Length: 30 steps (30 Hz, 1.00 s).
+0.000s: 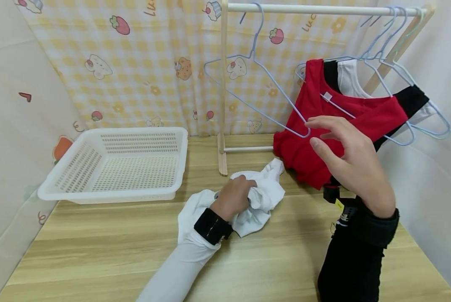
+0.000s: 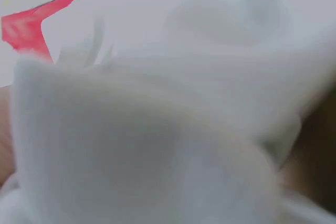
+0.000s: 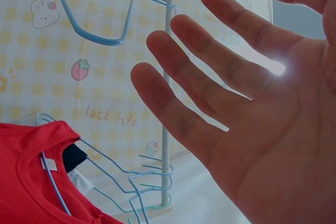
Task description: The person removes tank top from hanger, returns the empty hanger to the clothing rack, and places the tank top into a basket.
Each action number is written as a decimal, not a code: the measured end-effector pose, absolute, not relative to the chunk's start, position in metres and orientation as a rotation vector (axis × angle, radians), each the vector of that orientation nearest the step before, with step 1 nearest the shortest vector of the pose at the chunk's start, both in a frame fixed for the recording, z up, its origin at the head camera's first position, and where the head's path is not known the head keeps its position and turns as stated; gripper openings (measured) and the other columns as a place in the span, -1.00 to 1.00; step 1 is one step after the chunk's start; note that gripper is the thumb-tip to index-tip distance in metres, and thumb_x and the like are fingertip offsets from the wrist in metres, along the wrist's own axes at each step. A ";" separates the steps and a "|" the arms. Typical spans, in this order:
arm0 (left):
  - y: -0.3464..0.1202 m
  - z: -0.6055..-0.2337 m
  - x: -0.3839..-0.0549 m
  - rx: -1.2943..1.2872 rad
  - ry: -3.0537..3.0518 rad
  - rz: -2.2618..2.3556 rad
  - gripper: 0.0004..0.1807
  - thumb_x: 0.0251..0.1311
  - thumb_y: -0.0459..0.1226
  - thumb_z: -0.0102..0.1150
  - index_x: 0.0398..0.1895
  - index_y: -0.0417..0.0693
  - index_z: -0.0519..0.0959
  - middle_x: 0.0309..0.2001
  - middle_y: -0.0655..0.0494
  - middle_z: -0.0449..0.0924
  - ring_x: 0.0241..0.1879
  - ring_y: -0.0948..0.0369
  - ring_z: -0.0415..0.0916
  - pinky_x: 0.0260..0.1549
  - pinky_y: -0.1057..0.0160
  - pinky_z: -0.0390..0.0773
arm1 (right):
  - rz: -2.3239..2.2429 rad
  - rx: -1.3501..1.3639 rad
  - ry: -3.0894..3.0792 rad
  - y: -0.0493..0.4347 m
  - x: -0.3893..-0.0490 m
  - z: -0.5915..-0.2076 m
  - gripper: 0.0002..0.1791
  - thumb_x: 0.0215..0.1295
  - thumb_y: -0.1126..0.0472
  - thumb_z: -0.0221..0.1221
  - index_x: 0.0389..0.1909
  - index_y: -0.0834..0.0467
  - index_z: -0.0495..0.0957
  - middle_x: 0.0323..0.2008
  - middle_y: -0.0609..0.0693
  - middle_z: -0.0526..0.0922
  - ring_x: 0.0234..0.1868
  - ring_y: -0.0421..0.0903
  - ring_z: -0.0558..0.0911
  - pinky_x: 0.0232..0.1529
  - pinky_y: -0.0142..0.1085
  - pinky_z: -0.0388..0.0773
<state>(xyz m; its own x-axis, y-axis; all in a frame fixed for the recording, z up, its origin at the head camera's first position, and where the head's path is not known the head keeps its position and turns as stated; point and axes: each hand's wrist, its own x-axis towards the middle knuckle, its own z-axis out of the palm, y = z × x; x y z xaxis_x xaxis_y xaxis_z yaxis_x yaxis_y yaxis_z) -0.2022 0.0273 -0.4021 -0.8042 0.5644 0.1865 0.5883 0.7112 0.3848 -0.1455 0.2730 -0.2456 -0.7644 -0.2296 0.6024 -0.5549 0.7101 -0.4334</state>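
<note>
A crumpled white cloth garment (image 1: 264,191) lies on the table, and my left hand (image 1: 233,197) grips it with curled fingers sunk into its folds. Blurred white fabric (image 2: 147,150) fills most of the left wrist view and hides that hand's fingertips. My right hand (image 1: 355,163) is raised in front of the rack, its fingers apart and holding nothing. Close to its fingertips is the lower corner of a bare blue hanger (image 1: 254,44), which hangs from the rod. In the right wrist view the spread fingers (image 3: 181,111) are seen from the palm side.
A white plastic basket (image 1: 110,196) stands at the left on the wooden table (image 1: 116,251). The rack's rod (image 1: 304,8) runs across the back. On its right side hang a red garment (image 1: 304,155), black and white garments behind it, and several blue and green hangers.
</note>
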 end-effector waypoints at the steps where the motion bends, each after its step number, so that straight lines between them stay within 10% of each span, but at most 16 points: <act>1: 0.025 -0.398 -0.202 -0.957 -2.834 -0.698 -0.49 0.06 -0.66 0.31 0.06 -0.10 0.79 -0.15 -0.12 0.72 -0.14 -0.02 0.68 -0.21 0.09 0.73 | 0.840 0.594 -2.398 0.274 -0.145 -0.246 -0.54 0.50 0.35 0.26 0.38 0.10 0.61 0.36 0.03 0.63 0.17 -0.49 0.50 0.16 -0.68 0.38; 14: -0.012 -0.310 -0.217 -0.825 -2.572 -0.989 -0.42 0.11 -0.51 0.49 0.27 -0.17 0.69 0.27 -0.14 0.71 0.31 -0.09 0.62 0.37 -0.07 0.57 | 0.851 0.593 -2.422 0.276 -0.147 -0.248 -0.55 0.55 0.32 0.23 0.40 0.10 0.59 0.36 0.05 0.63 0.13 -0.53 0.50 0.16 -0.69 0.37; 30: -0.155 -0.185 -0.244 -0.320 -2.314 -0.975 -0.39 0.19 -0.34 0.37 0.38 -0.02 0.66 0.33 -0.12 0.68 0.33 -0.04 0.57 0.38 0.06 0.47 | 0.865 0.552 -2.420 0.284 -0.146 -0.247 -0.53 0.55 0.34 0.21 0.43 0.10 0.58 0.35 0.09 0.62 0.14 -0.57 0.50 0.12 -0.75 0.37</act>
